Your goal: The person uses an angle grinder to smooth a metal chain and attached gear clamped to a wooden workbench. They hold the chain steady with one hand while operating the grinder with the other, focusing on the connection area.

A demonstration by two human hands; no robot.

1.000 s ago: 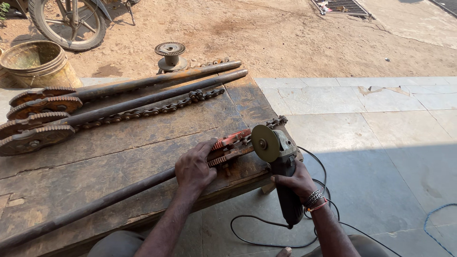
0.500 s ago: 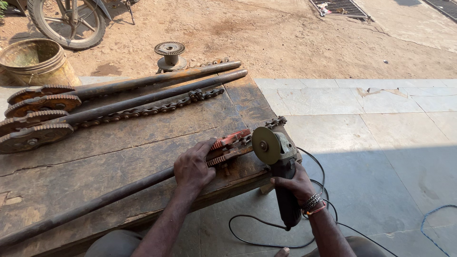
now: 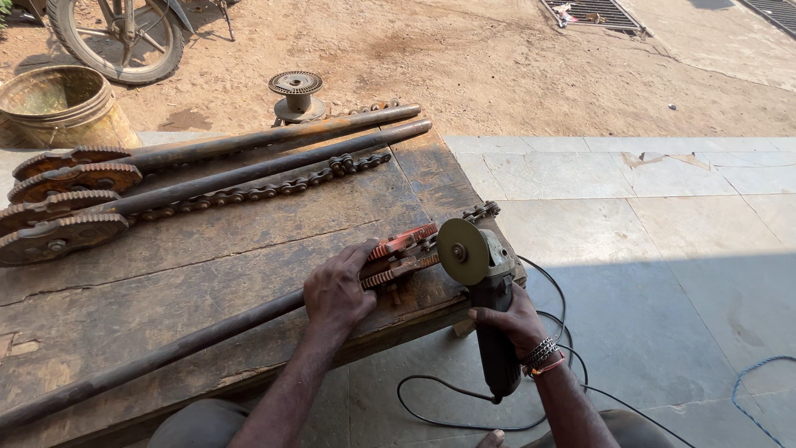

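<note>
At the near right corner of the worn wooden table [image 3: 207, 274], your left hand [image 3: 336, 290] presses flat, fingers spread, on the long rusty shaft [image 3: 166, 353] just behind its toothed sprockets [image 3: 402, 253], pinning it so it cannot roll, while your right hand [image 3: 514, 319] wraps tight around the body of the angle grinder [image 3: 485, 290], its disc [image 3: 462, 250] upright just beside those teeth. The cable [image 3: 464, 415] trails onto grey paving slabs [image 3: 647, 216]; further back on the table lie two more shafts with sprockets [image 3: 215, 162] and a chain [image 3: 265, 189], with bare dirt, a metal tub [image 3: 62, 104] and a wheel [image 3: 116, 37] beyond.
</note>
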